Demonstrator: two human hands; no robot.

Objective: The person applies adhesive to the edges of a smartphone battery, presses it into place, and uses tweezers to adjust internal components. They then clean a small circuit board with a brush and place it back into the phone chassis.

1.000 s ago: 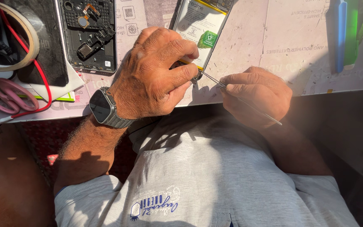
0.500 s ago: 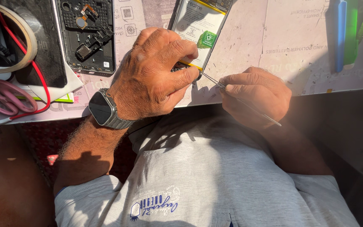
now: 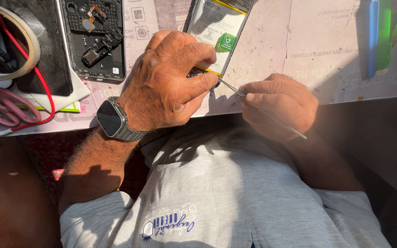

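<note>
Left hand (image 3: 168, 82) is clamped down on the bottom end of an opened-up phone (image 3: 217, 34), fingers curled and pressed together over its lower edge, with the white battery (image 3: 214, 27) showing just past the knuckles. Right hand (image 3: 279, 103) pinches a thin metal pry tool (image 3: 263, 110) between thumb and fingers, tip poked in at the phone's bottom corner right by the left thumb. Phone lies on a printed work mat (image 3: 299, 46); a black back cover (image 3: 96, 39) sits off to the left, next to a tape roll (image 3: 19, 46).
</note>
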